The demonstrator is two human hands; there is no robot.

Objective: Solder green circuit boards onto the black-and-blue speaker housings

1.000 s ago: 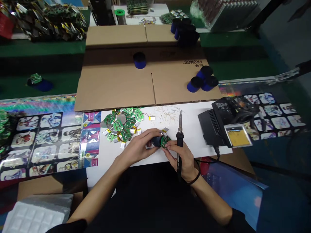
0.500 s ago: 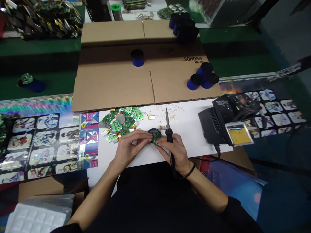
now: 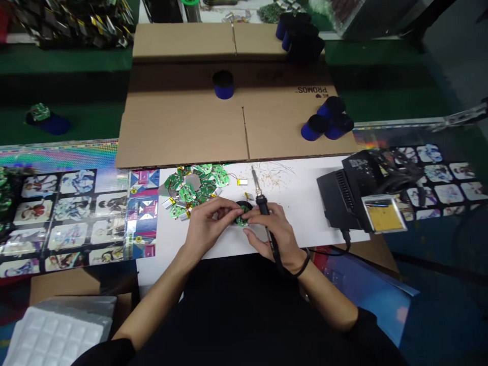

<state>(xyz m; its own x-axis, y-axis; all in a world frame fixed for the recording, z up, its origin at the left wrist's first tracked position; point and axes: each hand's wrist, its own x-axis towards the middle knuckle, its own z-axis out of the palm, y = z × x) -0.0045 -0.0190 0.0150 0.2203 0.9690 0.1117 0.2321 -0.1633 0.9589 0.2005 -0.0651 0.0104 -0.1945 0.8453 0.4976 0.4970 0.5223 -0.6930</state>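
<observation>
The left hand's grip closes on a round green circuit board; the right hand's grip holds a soldering iron tilted just beside it.

The person's fingers hide most of the small green circuit board.

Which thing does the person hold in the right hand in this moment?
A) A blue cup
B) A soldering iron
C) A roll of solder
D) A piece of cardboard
B. The right hand grips a soldering iron by its black handle, with the metal tip pointing away from the person.
</observation>
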